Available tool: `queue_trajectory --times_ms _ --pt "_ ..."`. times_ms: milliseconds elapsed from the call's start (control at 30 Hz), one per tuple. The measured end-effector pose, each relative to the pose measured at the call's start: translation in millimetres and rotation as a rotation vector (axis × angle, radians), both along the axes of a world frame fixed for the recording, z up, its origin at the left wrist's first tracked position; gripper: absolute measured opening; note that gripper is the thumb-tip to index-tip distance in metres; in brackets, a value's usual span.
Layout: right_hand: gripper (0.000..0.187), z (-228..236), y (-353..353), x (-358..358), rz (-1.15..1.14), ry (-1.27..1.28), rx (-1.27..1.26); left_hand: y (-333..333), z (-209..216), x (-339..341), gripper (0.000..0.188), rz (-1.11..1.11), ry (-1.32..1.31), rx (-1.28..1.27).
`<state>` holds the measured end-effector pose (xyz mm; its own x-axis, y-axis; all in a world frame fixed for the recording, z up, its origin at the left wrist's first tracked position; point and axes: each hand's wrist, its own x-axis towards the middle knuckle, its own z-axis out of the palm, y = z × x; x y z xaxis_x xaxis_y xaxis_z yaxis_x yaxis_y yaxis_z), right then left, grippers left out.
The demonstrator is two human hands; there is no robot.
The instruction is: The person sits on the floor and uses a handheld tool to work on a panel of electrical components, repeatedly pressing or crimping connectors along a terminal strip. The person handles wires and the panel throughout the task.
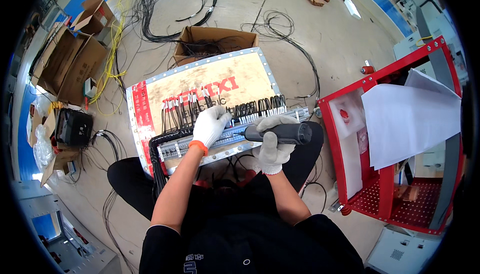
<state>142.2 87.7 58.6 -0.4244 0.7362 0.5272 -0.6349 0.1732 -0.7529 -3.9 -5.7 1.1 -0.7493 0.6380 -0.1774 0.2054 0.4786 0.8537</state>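
Note:
My left hand (211, 125), in a white glove with an orange cuff, pinches a thin wire at the middle of a long metal rail of terminal blocks (231, 135). The pinched end is mostly hidden by the fingers. In my gloved right hand (273, 150) is a black cordless screwdriver (285, 133), lying nearly level, its tip pointing left at the rail close to my left hand. Black wires with white marker sleeves (247, 112) stand in a row along the rail's far side. A thick black wire bundle (156, 159) bends down at its left end.
A printed board (195, 81) with metal-strip edges lies under the rail, across my knees. Beyond it stands an open cardboard box (217, 36) of wires. At right is a red metal cart (345, 139) with white sheets (412, 119). Loose cables (280, 26) and boxes (75, 69) lie around.

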Motion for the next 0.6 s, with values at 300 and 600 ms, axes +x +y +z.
queue_trajectory --times_ms 300,600 --pt "0.049 -3 -4 -2 -0.016 -0.004 0.065 -1 -2 -1 0.027 0.001 -0.036 0.022" --pt "0.056 6 -16 -1 -0.179 -0.177 0.146 0 -1 0 0.028 0.016 -0.043 0.033"
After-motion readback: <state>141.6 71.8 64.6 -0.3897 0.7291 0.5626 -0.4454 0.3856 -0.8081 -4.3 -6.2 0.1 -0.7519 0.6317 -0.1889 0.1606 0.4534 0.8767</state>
